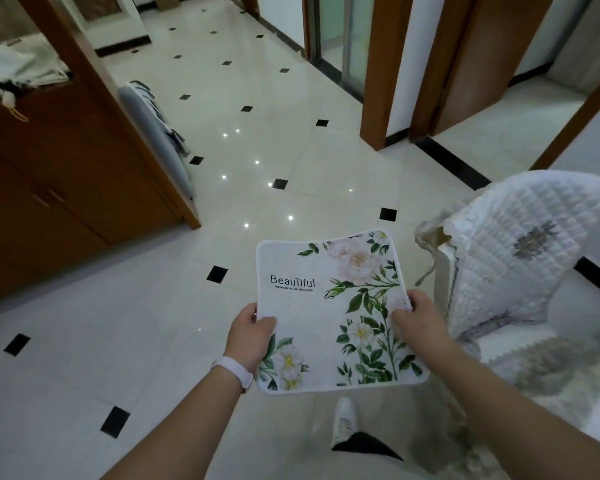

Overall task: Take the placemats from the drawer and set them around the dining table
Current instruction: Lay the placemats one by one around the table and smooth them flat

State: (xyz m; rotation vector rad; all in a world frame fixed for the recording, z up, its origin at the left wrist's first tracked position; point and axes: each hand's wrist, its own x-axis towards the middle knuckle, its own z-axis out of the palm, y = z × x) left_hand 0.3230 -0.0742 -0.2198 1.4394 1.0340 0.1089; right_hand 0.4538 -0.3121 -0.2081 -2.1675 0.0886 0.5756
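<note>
A white placemat [326, 306] printed with green leaves, pale flowers and the word "Beautiful" is held flat in front of me above the tiled floor. My left hand [248, 336], with a white band on its wrist, grips the mat's left edge, thumb on top. Gripping the right edge is my right hand [418, 320]. Whether more mats lie stacked beneath the top one cannot be told. No drawer and no dining table top are visible.
A chair [520, 258] with a quilted white cover stands close on my right. A brown wooden cabinet [59, 188] fills the left, with a grey cushion [160, 140] leaning on its end. Glossy white floor tiles with black diamonds stretch ahead to wooden door frames [385, 71].
</note>
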